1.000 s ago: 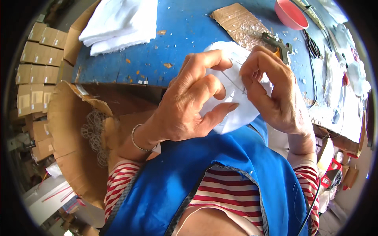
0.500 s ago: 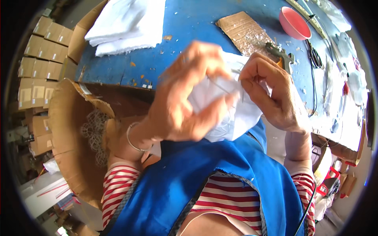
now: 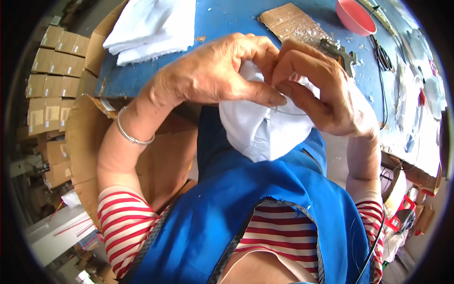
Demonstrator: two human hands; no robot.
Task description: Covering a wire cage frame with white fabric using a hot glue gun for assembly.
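Both hands have closed in: left hand [image 3: 222,75] and right hand [image 3: 326,94] fingers now clamped together on the white fabric piece [image 3: 265,128] above the blue counter [image 3: 227,19].

Bright, sharp daylight view with soft shadows, fisheye-bent edges, dark rim.

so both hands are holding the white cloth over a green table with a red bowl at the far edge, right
Not quite: the table is blue, not green, as the head view shows. The rest stands: the left hand and the right hand both hold the white cloth, and the red bowl sits at the table's far edge.
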